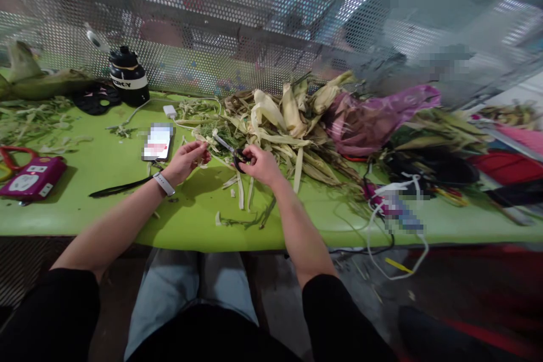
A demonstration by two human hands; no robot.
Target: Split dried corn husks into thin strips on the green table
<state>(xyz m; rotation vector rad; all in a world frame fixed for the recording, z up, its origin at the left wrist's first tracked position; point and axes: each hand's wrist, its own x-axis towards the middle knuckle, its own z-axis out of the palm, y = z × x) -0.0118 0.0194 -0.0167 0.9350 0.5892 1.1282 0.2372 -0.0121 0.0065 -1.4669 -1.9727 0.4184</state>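
Observation:
My right hand (262, 164) is closed round the black handles of a pair of scissors (238, 159), whose blades point up and to the left. My left hand (186, 159), with a white watch on its wrist, pinches a pale strip of corn husk (202, 165); the fingers partly hide it. The scissor tips are close to the left fingertips, just beyond them. Behind both hands lies a heap of dry corn husks (292, 116). Cut husk strips (241, 191) are scattered on the green table (190, 215) below the hands.
A phone (158, 141) lies beside my left forearm, near a black strap (123, 185). Further left are a purple power box (36, 178) and a black bottle (128, 79). To the right sit a pink plastic bag (373, 119) and looped cables (373, 237). Perforated metal (237, 22) stands behind.

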